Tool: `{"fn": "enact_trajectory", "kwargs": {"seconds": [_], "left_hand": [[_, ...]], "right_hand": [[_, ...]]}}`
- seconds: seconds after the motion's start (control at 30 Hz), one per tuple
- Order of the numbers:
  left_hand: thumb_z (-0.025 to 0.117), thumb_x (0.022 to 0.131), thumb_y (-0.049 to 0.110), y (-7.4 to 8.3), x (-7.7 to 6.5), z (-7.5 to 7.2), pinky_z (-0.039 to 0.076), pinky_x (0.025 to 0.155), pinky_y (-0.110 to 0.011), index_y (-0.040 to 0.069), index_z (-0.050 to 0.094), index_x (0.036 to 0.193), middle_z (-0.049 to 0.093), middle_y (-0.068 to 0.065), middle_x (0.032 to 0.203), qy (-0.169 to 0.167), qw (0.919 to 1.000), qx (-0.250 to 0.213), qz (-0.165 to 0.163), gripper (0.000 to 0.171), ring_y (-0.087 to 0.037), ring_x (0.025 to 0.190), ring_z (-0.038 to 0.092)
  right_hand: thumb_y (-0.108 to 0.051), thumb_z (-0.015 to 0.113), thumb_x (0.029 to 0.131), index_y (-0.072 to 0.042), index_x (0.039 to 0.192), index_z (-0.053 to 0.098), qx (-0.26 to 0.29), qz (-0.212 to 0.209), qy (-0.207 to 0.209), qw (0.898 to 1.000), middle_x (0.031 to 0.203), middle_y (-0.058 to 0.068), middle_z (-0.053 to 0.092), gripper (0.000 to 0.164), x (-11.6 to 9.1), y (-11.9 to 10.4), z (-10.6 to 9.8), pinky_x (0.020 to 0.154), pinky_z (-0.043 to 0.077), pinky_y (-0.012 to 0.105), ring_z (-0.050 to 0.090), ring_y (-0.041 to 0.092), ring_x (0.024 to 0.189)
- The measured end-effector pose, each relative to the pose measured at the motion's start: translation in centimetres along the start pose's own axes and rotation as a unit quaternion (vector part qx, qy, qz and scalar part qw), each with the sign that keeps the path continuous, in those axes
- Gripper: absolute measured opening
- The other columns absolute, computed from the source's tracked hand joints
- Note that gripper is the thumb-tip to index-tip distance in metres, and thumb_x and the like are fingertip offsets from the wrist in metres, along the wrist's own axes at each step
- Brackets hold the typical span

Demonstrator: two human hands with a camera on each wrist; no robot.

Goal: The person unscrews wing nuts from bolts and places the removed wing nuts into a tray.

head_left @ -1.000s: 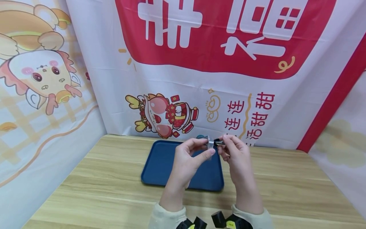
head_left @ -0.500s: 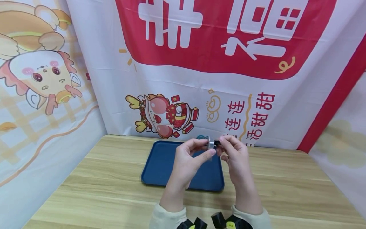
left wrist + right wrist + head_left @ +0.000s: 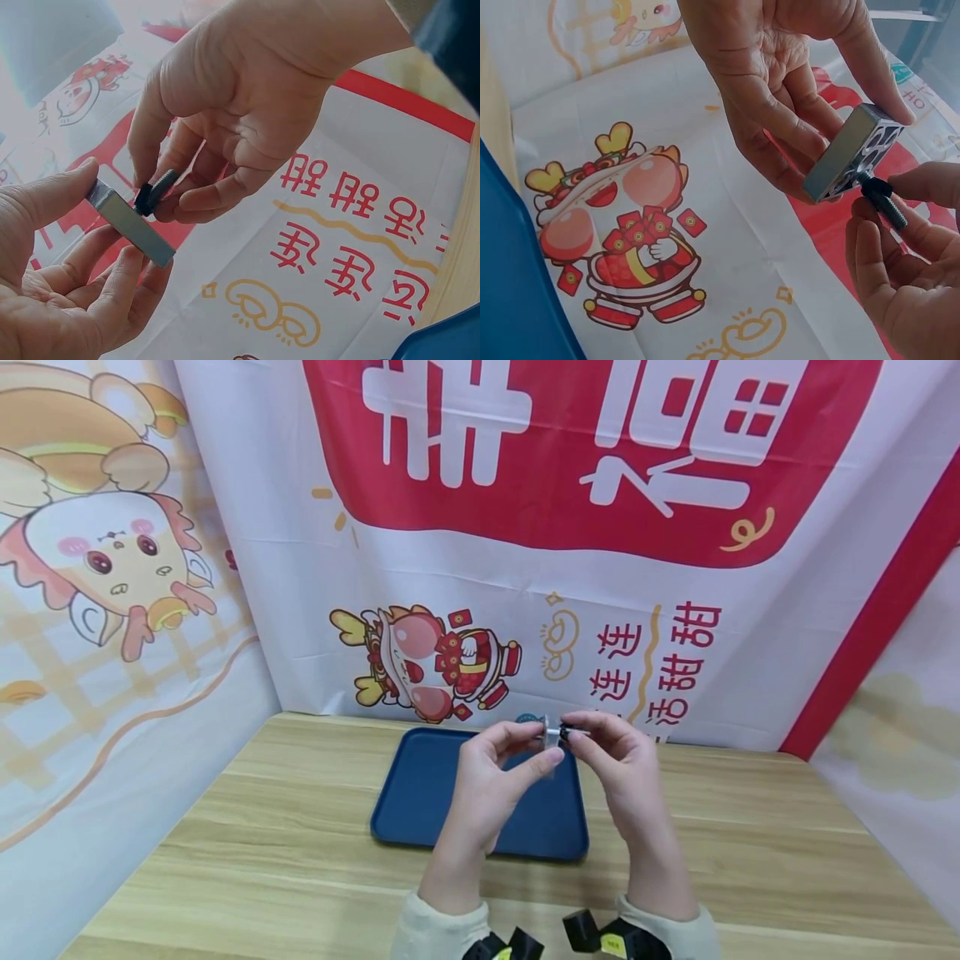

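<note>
My left hand [image 3: 487, 777] grips a small square metal block [image 3: 851, 154] by its edges, fingers on one side and thumb on the other. Cut-outs pattern the block's face in the right wrist view. A dark threaded bolt [image 3: 889, 208] sticks out from that face, with a small black piece [image 3: 877, 187] around it near the block. My right hand [image 3: 618, 768] pinches at this black piece and bolt with thumb and fingertips. From the left wrist view, the bolt [image 3: 163, 186] stands at the block's side under the right fingers. How deep it sits is hidden.
Both hands are held above a blue tray [image 3: 420, 793] on a wooden table [image 3: 247, 852]. A printed white and red cloth [image 3: 465, 568] hangs behind the table, with another patterned cloth [image 3: 112, 718] at the left.
The right hand has turned and shifted its fingers on the bolt, its wrist moving slightly right. The left hand and the block stay nearly in place.
</note>
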State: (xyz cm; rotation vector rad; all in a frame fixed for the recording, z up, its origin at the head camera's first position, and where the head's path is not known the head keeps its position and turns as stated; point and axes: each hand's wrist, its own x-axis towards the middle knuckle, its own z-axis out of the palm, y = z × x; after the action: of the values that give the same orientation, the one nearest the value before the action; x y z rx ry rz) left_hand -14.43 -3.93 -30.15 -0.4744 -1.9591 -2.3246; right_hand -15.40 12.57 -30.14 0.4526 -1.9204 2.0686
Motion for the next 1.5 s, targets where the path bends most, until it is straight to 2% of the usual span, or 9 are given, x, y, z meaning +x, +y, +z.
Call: {"fn": "enact_trajectory", "kwargs": {"seconds": [0.17,0.4,0.63,0.8,0.9,0.97,1.07,1.17,1.5], "left_hand": [[0.074,0.089,0.011,0.0,0.0,0.0,0.058,0.09,-0.032,0.002,0.067,0.122,0.065,-0.016,0.117,0.002,1.0,0.001,-0.003,0.035,-0.024,0.111,0.059],[0.073,0.089,0.01,0.0,0.0,-0.1,0.058,0.09,-0.032,0.002,0.066,0.122,0.065,-0.017,0.117,0.003,1.0,-0.002,-0.001,0.035,-0.023,0.11,0.058],[0.073,0.089,0.01,0.0,0.0,0.0,0.058,0.089,-0.032,0.001,0.066,0.122,0.065,-0.017,0.116,0.003,1.0,-0.004,0.001,0.034,-0.022,0.11,0.059],[0.074,0.089,0.011,0.1,0.0,0.0,0.057,0.09,-0.031,0.001,0.066,0.121,0.066,-0.017,0.114,0.006,1.0,0.004,0.001,0.034,-0.021,0.108,0.061],[0.074,0.089,0.012,0.0,0.0,0.1,0.056,0.091,-0.032,0.001,0.067,0.121,0.067,-0.017,0.114,0.008,0.9999,0.008,0.001,0.034,-0.023,0.109,0.061],[0.074,0.089,0.012,0.0,0.0,0.1,0.056,0.091,-0.032,0.002,0.067,0.121,0.067,-0.017,0.113,0.009,0.9999,0.008,0.001,0.034,-0.026,0.11,0.061],[0.074,0.089,0.011,-0.1,0.0,0.1,0.057,0.09,-0.032,0.0,0.067,0.121,0.067,-0.017,0.113,0.008,0.9999,0.007,0.002,0.035,-0.029,0.111,0.061],[0.074,0.089,0.011,-0.1,0.0,0.1,0.057,0.089,-0.032,0.0,0.067,0.121,0.066,-0.017,0.114,0.007,0.9999,0.007,0.001,0.035,-0.025,0.11,0.061],[0.074,0.089,0.012,-0.1,0.0,0.1,0.056,0.094,-0.034,0.003,0.067,0.121,0.066,-0.016,0.116,-0.001,0.9999,0.013,-0.002,0.034,-0.028,0.113,0.059]], "right_hand": [[-0.002,0.063,0.095,0.01,0.117,0.061,-0.049,-0.037,-0.017,0.998,0.105,-0.007,0.068,0.025,0.0,0.1,-0.2,0.083,0.056,0.02,0.06,0.012,0.1],[0.003,0.063,0.093,0.005,0.115,0.063,-0.115,-0.06,-0.008,0.991,0.106,-0.01,0.067,0.022,0.1,0.3,-0.1,0.081,0.057,0.022,0.059,0.012,0.105],[0.005,0.063,0.092,0.005,0.111,0.065,-0.129,-0.089,0.003,0.988,0.103,-0.011,0.066,0.018,0.1,0.4,0.1,0.076,0.057,0.021,0.06,0.011,0.101],[-0.013,0.06,0.1,-0.001,0.112,0.066,-0.082,-0.026,0.062,0.994,0.099,-0.007,0.066,0.018,0.2,0.1,0.3,0.077,0.053,0.023,0.059,0.013,0.097],[-0.026,0.055,0.102,-0.01,0.104,0.069,-0.027,0.034,0.107,0.993,0.085,-0.006,0.065,0.021,0.3,-0.2,0.3,0.066,0.048,0.021,0.058,0.01,0.08],[-0.03,0.053,0.103,-0.014,0.097,0.07,0.011,0.066,0.119,0.991,0.073,-0.006,0.061,0.024,0.3,-0.3,0.3,0.057,0.042,0.018,0.054,0.008,0.066],[-0.03,0.051,0.104,-0.017,0.091,0.07,0.062,0.098,0.108,0.987,0.064,-0.005,0.055,0.027,0.3,-0.4,0.4,0.049,0.034,0.016,0.048,0.007,0.055],[-0.031,0.052,0.104,-0.018,0.088,0.069,0.088,0.12,0.093,0.985,0.062,-0.005,0.054,0.027,0.3,-0.5,0.5,0.049,0.033,0.016,0.048,0.007,0.054],[-0.026,0.052,0.104,-0.018,0.08,0.063,0.109,0.156,0.091,0.977,0.061,-0.006,0.053,0.028,0.3,-0.8,1.1,0.05,0.033,0.016,0.045,0.006,0.054]]}}
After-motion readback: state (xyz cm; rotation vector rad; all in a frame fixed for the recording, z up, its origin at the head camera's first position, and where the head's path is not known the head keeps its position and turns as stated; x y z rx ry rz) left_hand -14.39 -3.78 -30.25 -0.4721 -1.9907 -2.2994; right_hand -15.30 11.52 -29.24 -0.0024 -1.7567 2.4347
